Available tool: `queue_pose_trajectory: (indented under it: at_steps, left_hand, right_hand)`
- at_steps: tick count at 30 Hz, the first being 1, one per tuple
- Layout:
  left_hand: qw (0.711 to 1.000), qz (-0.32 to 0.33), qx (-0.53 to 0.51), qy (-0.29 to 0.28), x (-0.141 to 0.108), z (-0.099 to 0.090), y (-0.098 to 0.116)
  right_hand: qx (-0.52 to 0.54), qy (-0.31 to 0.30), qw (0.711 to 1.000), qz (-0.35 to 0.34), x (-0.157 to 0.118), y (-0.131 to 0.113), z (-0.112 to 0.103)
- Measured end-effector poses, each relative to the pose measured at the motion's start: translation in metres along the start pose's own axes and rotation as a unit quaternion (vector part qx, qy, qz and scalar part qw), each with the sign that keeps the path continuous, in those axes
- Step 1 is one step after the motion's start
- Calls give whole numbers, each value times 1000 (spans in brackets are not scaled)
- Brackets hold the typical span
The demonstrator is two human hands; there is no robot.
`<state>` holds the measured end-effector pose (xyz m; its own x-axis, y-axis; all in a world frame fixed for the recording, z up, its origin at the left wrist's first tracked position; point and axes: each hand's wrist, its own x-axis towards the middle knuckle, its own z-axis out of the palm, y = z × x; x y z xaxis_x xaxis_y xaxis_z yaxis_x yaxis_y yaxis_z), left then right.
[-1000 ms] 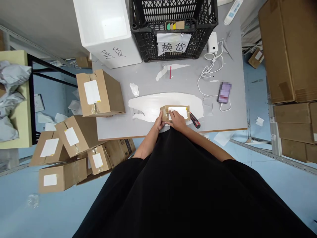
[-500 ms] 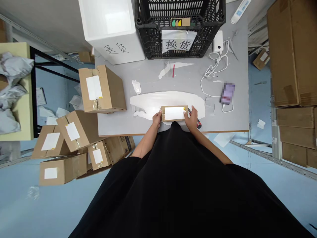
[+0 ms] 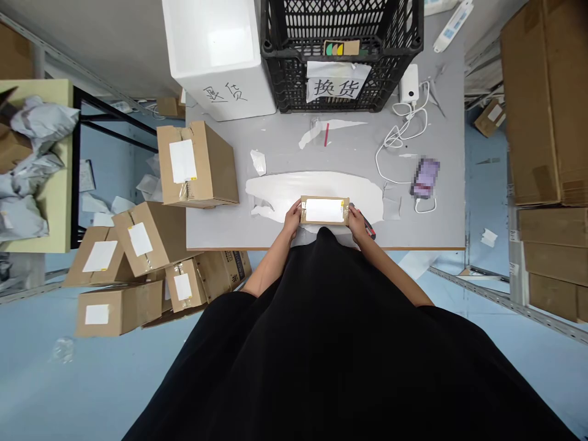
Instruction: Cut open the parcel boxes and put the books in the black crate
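Note:
A small, flat cardboard box (image 3: 324,211) with a blank white label and a yellow mark lies near the table's front edge, over a white sheet (image 3: 275,185) with ragged ends. My left hand (image 3: 293,219) grips its left end, fingers closed along that side. At the opposite end, my right hand (image 3: 357,220) is closed on the box's edge. A black-and-red utility knife (image 3: 370,230) shows beside and partly beneath my right hand; the rest of it is hidden.
A labelled carton (image 3: 209,162) stands on the table (image 3: 220,229) at left. Behind are a white bin (image 3: 229,92) and black crate (image 3: 340,67). A phone (image 3: 425,177) and white cable (image 3: 390,138) lie right. Several cartons (image 3: 147,236) sit at lower left.
My right hand has shifted from above the box's right corner, fingers spread near the knife, to a closed hold on its right end. The whole view has moved slightly.

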<state>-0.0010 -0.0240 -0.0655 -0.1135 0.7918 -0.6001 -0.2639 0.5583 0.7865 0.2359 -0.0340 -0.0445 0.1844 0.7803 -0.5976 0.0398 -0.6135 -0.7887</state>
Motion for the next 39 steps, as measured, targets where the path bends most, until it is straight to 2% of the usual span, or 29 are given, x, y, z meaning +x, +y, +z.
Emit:
queue_pose_trajectory:
  at_steps: [4,7,9,12,16,21,23,25,27,29,32,34,36,39]
  left_hand:
    - [998,4,54,-33,-5,-15,-1]
    - [989,22,129,-71,-8,-27,5]
    - [974,54,192,-109,-8,-32,9]
    - [946,108,267,-151,-8,-36,16]
    - [919,149,314,-188,-5,-35,24]
    - [908,164,321,-215,-5,-32,33]
    - [909,161,318,-218,-7,-32,35]
    - [910,157,313,-222,-8,-31,37]
    - [912,150,309,-226,-9,-31,38]
    - [914,143,306,-225,-9,-30,40]
    - [916,131,306,-225,-10,-29,41]
    - [916,123,305,-228,-11,-28,42]
    - [918,120,303,-227,-12,-28,42]
    - [920,121,298,-224,-13,-27,42]
  right_hand:
    - [-129,31,988,-79,8,8,-17]
    - [-287,93,945,-125,13,17,-40]
    - [-374,118,912,-119,15,23,-54]
    - [-445,87,888,-82,19,30,-64]
    - [-471,40,879,-61,22,30,-62]
    - [-433,56,896,-73,14,8,-69]
    - [-441,57,889,-111,2,-11,-75]
    - [-468,24,869,-161,-14,-37,-73]
    - [-523,-42,824,-214,-32,-65,-61]
    - [-583,-112,762,-259,-47,-91,-40]
    - [-675,-191,660,-271,-60,-118,-4]
    - [-713,-218,604,-282,-63,-128,15]
    - [-737,-228,563,-297,-61,-135,28]
    - [-754,-237,527,-311,-58,-139,38]
